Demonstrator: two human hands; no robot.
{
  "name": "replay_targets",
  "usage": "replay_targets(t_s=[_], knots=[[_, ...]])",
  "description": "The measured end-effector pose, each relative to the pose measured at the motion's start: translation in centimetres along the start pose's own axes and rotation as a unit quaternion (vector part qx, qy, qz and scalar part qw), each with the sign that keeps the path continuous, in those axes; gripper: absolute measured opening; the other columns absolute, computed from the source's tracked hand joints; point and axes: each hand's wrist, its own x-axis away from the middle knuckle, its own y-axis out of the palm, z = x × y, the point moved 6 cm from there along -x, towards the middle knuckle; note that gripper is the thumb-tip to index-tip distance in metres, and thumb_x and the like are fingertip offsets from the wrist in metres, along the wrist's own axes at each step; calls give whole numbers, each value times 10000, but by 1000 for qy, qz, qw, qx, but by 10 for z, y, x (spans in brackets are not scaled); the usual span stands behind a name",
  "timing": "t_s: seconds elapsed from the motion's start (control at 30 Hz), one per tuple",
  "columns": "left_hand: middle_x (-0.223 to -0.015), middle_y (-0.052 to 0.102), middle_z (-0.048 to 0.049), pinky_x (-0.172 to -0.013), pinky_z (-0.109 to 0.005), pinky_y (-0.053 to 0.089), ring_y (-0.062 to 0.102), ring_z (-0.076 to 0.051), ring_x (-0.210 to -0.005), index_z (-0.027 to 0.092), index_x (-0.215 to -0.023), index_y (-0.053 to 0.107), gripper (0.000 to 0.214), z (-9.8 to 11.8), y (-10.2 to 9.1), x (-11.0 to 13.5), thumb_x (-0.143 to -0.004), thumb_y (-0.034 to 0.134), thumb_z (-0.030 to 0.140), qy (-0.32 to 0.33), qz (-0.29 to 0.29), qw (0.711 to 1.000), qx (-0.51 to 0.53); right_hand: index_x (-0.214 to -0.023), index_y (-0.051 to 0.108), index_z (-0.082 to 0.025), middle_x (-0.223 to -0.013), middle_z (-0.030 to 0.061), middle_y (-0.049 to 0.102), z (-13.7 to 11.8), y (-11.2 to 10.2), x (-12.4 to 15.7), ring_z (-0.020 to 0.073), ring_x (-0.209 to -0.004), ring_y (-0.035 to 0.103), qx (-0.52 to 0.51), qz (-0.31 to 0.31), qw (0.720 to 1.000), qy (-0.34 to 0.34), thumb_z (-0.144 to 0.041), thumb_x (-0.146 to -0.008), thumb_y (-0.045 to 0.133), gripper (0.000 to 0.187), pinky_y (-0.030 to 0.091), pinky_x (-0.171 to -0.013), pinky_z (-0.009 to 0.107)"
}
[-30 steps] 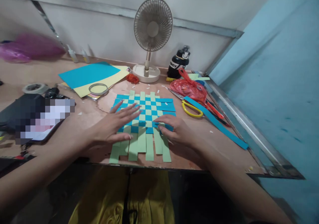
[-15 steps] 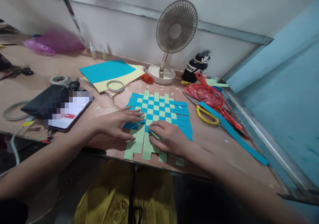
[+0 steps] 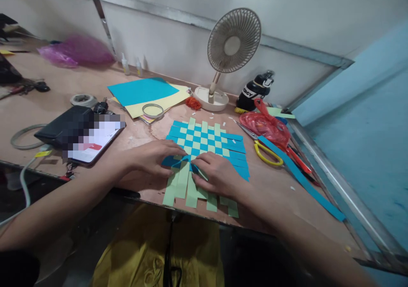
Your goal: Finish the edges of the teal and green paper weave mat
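Now the left hand [image 3: 149, 161] and right hand [image 3: 215, 174] sit close together on the lower edge of a paper weave [image 3: 204, 140], their fingertips almost meeting, and both are curled down on the paper. Whether they are actually pinching it is hard to tell. Under the left hand's fingers, a blue strip [image 3: 172, 161] runs across the green strips [image 3: 183, 185], which hang loose towards the near edge of the desk [image 3: 274, 202]. The step looks like working this blue row in, over and under the green, so the next move seems to call for seating it snugly against the woven rows above.

The weave lies flat on the desk, directly in front of the person, with blue ends fanning out on its right. Just beyond it are a small orange bundle [image 3: 193, 103] and a clear ring [image 3: 153, 110] on a blue sheet and a yellow sheet [image 3: 142, 90]. To the right are yellow-handled scissors [image 3: 267, 153], a long blue strip [image 3: 301, 178] and a red plastic bag [image 3: 264, 125]. To the left are a blurred phone [image 3: 95, 140], a black wallet [image 3: 63, 125] and a roll of tape [image 3: 83, 100]. Further back stand a small fan [image 3: 232, 44], a black bottle [image 3: 255, 90] and two little glue bottles [image 3: 126, 64]
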Motion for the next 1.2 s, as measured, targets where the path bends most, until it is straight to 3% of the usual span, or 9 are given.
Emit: replay_targets(t_s=[0.17, 0.37, 0.43, 0.6, 0.73, 0.9, 1.0, 1.2], knots=[[-1254, 598, -113, -966, -408, 441, 549, -263, -1138, 208, -1299, 520, 522, 2, 0, -1, -815, 643, 358, 7, 7, 1000, -5, -1230, 570, -137, -1162, 154, 624, -4, -3, 2, 284, -1043, 564, -41, -14, 999, -11, -394, -827, 590, 479, 457, -856, 437], [-1202, 624, -115, -941, -389, 449, 563, -253, -1104, 193, -1245, 563, 448, 5, 0, -4, -834, 633, 358, 16, 20, 1000, -11, -1444, 369, -153, -1424, 196, 444, -14, 3, 5, 344, -1230, 459, -78, -33, 995, -59, -579, -726, 663, 885, 394, -970, 518], [-1193, 625, -122, -930, -391, 455, 561, -259, -1099, 184, -1246, 565, 451, 4, 2, -4, -841, 630, 372, 10, 27, 999, -20, -1428, 390, -130, -1390, 200, 484, -16, 4, 5, 335, -1209, 482, -72, -18, 995, -66, -577, -762, 637, 840, 412, -951, 500], [-1211, 607, -130, -939, -370, 459, 560, -253, -1117, 182, -1257, 569, 427, 0, 5, -4, -874, 591, 371, 1, 45, 999, -3, -1239, 573, -105, -1145, 155, 661, -23, 4, 3, 292, -1015, 591, -36, 47, 992, -107, -419, -859, 573, 492, 452, -858, 464], [-1250, 604, -113, -1005, -343, 422, 551, -229, -1169, 188, -1249, 580, 353, 1, 4, -4, -939, 453, 299, -12, 18, 999, 25, -1018, 670, -152, -964, 99, 714, -19, 3, 0, 241, -877, 631, -37, 134, 987, -77, -267, -916, 514, 219, 468, -796, 410], [-1295, 591, -128, -1047, -400, 377, 514, -258, -1216, 150, -1236, 583, 383, 1, -1, -3, -925, 383, 249, -10, 8, 1000, 15, -972, 665, -199, -931, 66, 702, 2, 5, -5, 194, -873, 634, -191, 158, 968, 38, -239, -920, 516, 163, 487, -748, 326], [-1269, 607, -123, -1025, -415, 387, 530, -267, -1178, 151, -1200, 600, 383, 0, -4, -2, -901, 379, 241, -5, 20, 1000, 4, -831, 643, -209, -847, 38, 671, 13, 7, -6, 175, -808, 614, -246, 159, 950, 110, -247, -905, 544, 130, 473, -701, 304], [-1204, 634, -132, -985, -407, 419, 555, -267, -1129, 142, -1199, 598, 379, -1, -2, -4, -898, 463, 330, -21, 31, 999, 12, -723, 585, -209, -755, 15, 612, 20, 12, -7, 156, -730, 570, -263, 151, 941, 151, -283, -892, 562, 186, 429, -654, 289]])
